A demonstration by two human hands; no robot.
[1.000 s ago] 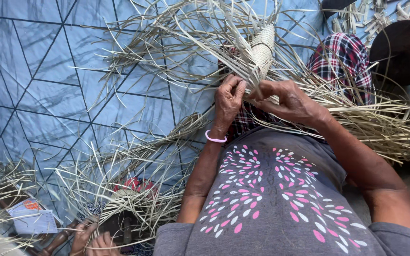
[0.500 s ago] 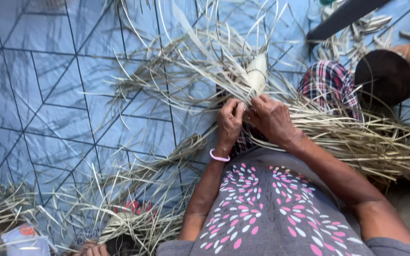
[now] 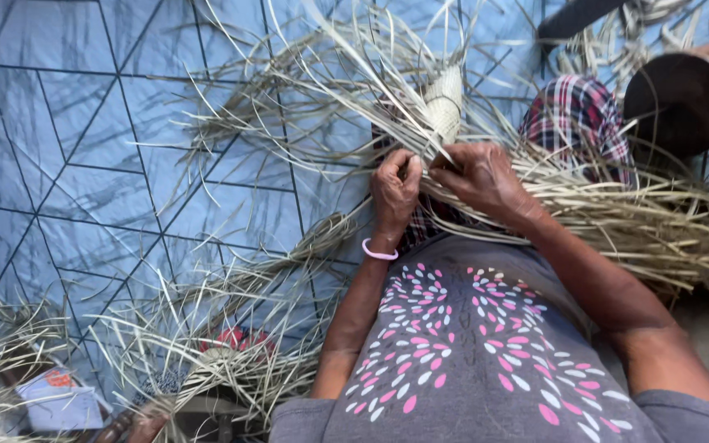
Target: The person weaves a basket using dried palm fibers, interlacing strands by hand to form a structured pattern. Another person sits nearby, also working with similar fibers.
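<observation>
A small woven piece of pale dry leaf strips (image 3: 445,102) stands up in front of me, with long loose strips fanning out around it. My left hand (image 3: 394,193), with a pink band on the wrist, pinches strips just below the woven part. My right hand (image 3: 482,180) grips strips right beside it, fingers closed. Both hands almost touch. A thick bundle of dry strips (image 3: 633,221) lies across my lap to the right, over a checked cloth (image 3: 580,115).
Blue tiled floor (image 3: 84,148) with dark lines spreads to the left. Another pile of loose strips (image 3: 207,344) lies at the lower left, where another person's hand (image 3: 133,427) shows. A dark round object (image 3: 679,98) sits at the upper right.
The view has shifted slightly downward and left. My hands stay together on the strips, fingers working below the woven piece.
</observation>
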